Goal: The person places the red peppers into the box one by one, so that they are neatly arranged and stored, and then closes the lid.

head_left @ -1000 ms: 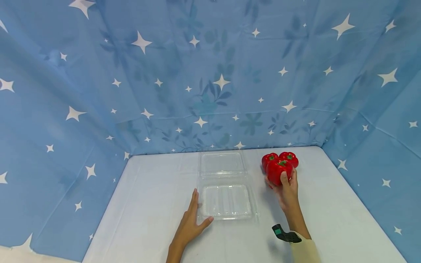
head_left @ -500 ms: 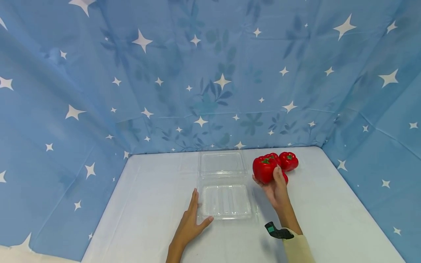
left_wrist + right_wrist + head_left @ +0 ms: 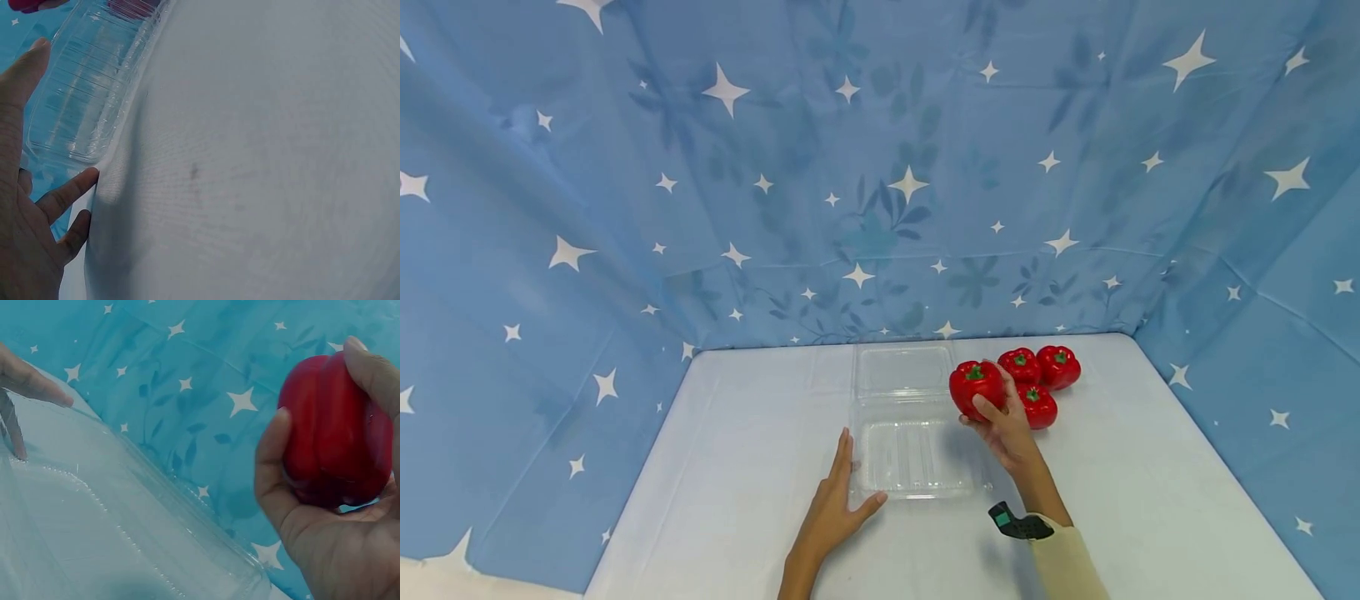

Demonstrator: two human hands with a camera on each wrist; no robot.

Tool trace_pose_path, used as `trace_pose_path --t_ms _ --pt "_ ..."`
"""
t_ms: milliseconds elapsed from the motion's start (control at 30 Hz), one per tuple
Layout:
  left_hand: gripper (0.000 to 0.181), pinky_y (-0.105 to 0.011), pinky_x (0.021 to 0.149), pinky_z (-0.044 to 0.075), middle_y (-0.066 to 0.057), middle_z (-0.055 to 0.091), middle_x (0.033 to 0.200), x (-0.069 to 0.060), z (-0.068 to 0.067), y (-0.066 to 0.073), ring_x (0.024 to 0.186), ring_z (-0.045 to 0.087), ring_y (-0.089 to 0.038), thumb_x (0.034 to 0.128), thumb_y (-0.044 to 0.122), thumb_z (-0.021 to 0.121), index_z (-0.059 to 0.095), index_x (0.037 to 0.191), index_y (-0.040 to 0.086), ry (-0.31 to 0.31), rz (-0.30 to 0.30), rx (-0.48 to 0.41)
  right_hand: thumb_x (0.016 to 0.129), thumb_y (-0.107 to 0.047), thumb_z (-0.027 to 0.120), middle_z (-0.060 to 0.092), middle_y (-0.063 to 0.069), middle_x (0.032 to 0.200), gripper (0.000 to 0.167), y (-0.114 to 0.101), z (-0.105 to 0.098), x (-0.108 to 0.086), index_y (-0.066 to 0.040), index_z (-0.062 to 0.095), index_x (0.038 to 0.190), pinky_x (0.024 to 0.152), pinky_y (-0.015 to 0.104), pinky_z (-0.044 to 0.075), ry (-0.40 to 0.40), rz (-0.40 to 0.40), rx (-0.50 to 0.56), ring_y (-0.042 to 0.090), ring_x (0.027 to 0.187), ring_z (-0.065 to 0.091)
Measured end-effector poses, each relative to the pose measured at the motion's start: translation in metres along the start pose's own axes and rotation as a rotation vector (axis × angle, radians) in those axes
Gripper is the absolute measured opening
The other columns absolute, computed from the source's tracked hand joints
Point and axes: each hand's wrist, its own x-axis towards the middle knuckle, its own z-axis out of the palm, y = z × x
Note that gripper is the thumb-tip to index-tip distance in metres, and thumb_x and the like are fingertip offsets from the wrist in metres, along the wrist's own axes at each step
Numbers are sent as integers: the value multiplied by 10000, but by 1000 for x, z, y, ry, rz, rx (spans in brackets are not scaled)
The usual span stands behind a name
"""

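A red bell pepper (image 3: 974, 387) with a green stem is gripped by my right hand (image 3: 1009, 429), held up near the right side of a clear plastic container (image 3: 917, 457). In the right wrist view the thumb and fingers curl round the pepper (image 3: 334, 431). The container lies unfolded on the table, its lid (image 3: 904, 370) on the far side. My left hand (image 3: 831, 515) rests at the container's left edge with fingers straight and thumb spread. In the left wrist view, that hand (image 3: 31, 231) is beside the clear container (image 3: 81, 81).
Three more red peppers stand together at the back right: one pepper (image 3: 1019, 365) at the left, another pepper (image 3: 1059, 367) at the right, and a nearer pepper (image 3: 1037, 407) behind my right hand. A white table (image 3: 752, 450) lies below, with a blue starred curtain (image 3: 820, 208) around it.
My right hand has carried the pepper leftward from the group of peppers to the container's right side. The left hand has stayed in place.
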Motion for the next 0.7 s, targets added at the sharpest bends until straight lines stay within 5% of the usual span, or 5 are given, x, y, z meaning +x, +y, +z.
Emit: trace_pose_path --t_ms 333,700 --pt "1032 -555 1002 477 34 127 1657 1 0 -2 1266 579 -240 841 556 686 71 1588 196 -12 -12 -7 791 -231 811 426 132 1479 813 22 16 10 -166 320 1435 974 459 524 53 30 -644 336 1369 396" --pt "1032 -585 983 483 -2 173 1648 2 -1 0 1285 561 -286 841 557 679 43 1588 236 -31 -36 -5 711 -307 862 525 137 1376 806 53 34 13 -109 459 1380 897 483 566 -38 -73 -946 348 1233 512"
